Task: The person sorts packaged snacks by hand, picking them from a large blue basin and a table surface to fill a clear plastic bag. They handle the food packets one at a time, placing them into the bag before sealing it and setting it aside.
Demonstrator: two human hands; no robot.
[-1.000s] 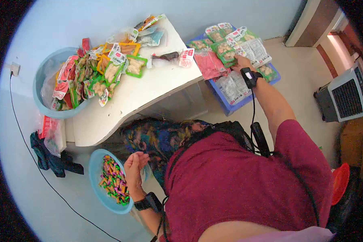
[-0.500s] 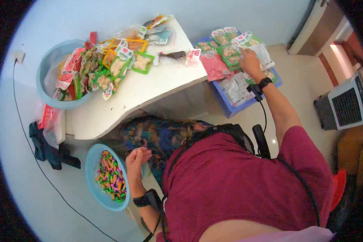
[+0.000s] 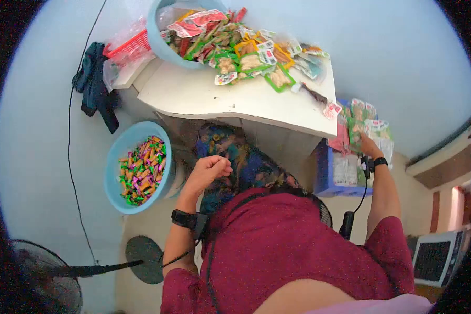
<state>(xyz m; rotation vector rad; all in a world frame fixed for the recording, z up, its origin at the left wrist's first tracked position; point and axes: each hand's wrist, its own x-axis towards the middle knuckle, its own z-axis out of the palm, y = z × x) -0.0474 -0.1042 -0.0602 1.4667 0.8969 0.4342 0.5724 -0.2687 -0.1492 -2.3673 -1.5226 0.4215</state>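
My right hand (image 3: 370, 148) reaches over the blue crate (image 3: 324, 172), its fingers closed at the edge of a green-bordered food packet (image 3: 356, 130); the fingertips are partly hidden. Beside it in the crate are a pink-red packet (image 3: 339, 137) and white-and-clear packets (image 3: 344, 170). My left hand (image 3: 210, 171) hovers over my lap with the fingers curled in, and nothing shows in it. To its left stands a light blue basin (image 3: 111, 180) full of small wrapped candies (image 3: 142, 170).
On the white table (image 3: 193, 99) a second blue basin (image 3: 159, 39) overflows with vacuum-packed snacks. A dark packet (image 3: 314, 94) lies near the table's right end. A red basket (image 3: 131, 47) and dark cloth (image 3: 95, 83) are at left. A fan (image 3: 47, 272) stands lower left.
The view has swung to the right, shifting the table and basins in the picture. My left hand's fingers have curled in more. My right hand stays at the packets in the crate.
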